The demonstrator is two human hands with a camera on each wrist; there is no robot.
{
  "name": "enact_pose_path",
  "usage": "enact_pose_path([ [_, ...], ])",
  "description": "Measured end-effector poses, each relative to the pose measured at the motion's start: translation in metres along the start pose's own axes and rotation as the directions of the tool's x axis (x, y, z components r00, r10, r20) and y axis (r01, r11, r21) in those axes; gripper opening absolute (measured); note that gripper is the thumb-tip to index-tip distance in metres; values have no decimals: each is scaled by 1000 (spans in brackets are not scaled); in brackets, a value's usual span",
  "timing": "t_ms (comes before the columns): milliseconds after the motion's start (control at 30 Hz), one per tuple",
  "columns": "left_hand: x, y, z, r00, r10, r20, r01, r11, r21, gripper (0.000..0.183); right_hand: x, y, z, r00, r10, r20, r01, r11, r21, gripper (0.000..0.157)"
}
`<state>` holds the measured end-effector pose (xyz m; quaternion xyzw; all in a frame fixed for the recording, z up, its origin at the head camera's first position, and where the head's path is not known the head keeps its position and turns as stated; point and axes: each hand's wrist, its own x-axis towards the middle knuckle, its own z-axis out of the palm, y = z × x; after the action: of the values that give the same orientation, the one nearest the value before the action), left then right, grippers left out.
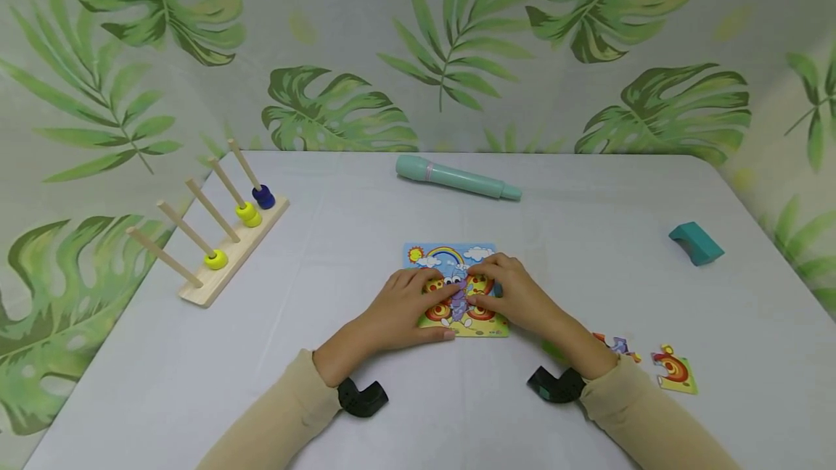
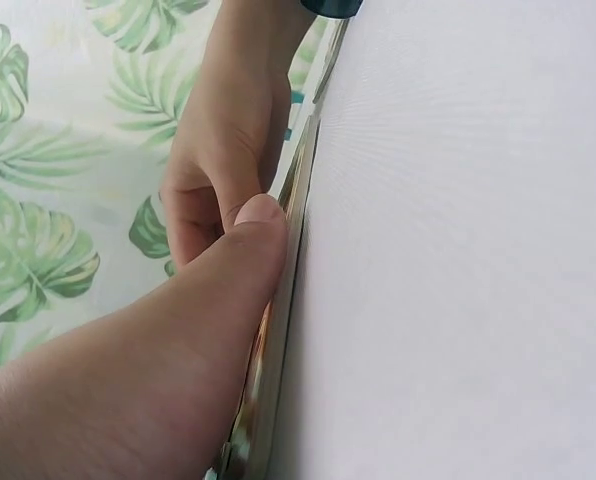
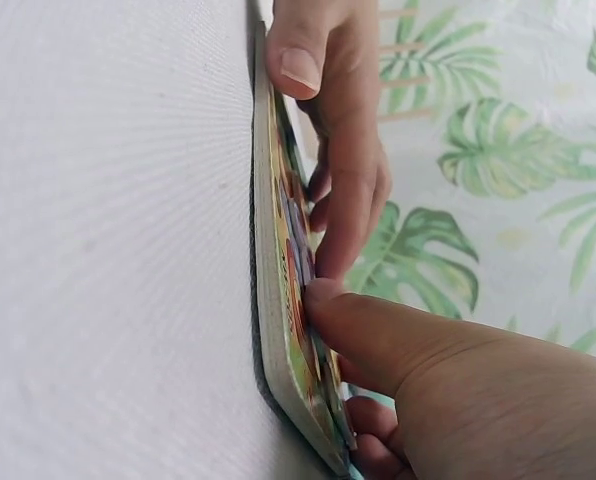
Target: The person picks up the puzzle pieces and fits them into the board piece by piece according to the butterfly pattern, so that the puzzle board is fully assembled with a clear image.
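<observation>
A butterfly jigsaw puzzle [image 1: 431, 252] with a rainbow and sun lies flat at the middle of the table. From its left side my left hand [image 1: 406, 310] reaches over it, index finger stretched onto the purple butterfly body [image 1: 459, 303] and thumb along the front edge. At the right side, the thumb and fingers of my right hand [image 1: 516, 292] pinch a butterfly-wing puzzle piece [image 1: 482, 285]. In the right wrist view that piece's edge [image 3: 338, 400] stands slightly above the puzzle board [image 3: 268, 330], and both hands' fingertips meet near the purple part.
Loose puzzle pieces [image 1: 675, 368] lie right of my right forearm, some partly behind it. A teal arch block [image 1: 696, 243] sits farther right. Behind the puzzle lies a mint-green toy microphone [image 1: 464, 178]. A wooden peg stand [image 1: 238, 256] with yellow and blue beads stands at the left.
</observation>
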<state>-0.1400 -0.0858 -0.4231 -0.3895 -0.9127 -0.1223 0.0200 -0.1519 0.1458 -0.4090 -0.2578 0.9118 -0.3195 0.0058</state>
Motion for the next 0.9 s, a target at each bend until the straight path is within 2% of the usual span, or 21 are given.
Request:
enact_pose_path([
  [300, 3, 3, -4, 1000, -11, -2, 11, 1000, 8, 68, -1, 0, 0, 1000, 12, 2, -12, 1000, 25, 40],
  [500, 3, 4, -5, 999, -27, 24, 27, 1000, 15, 68, -1, 2, -3, 999, 13, 32, -15, 998, 64, 42],
  [667, 3, 4, -5, 999, -32, 26, 32, 999, 19, 68, -1, 11, -11, 999, 6, 44, -12, 990, 139, 36],
  [900, 3, 4, -5, 999, -35, 25, 35, 999, -3, 68, -2, 19, -16, 998, -2, 61, -7, 988, 152, 33],
])
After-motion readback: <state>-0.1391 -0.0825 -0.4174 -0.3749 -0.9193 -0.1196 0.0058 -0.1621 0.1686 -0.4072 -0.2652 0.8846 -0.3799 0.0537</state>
